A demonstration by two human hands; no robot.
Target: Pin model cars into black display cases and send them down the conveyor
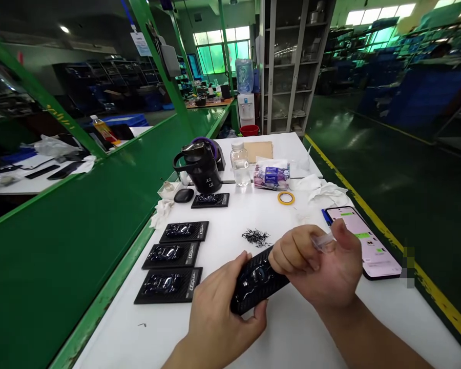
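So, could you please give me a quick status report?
Left hand gripping black rectangular card; right hand pinching clear plastic piece. Pile of thin black bits ahead.

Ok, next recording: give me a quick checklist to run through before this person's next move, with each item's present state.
1. Left hand holds black card off the table: ok.
2. Right hand pinches clear piece between thumb and fingers: ok.
3. Card's face is fully visible: not ok, right hand covers part of it.
4. Clear piece's shape is readable: cannot tell, too small and partly covered.
5. Black bits sit in one heap, apart from the hands: ok.
6. Three cards lie flat in a row: ok.
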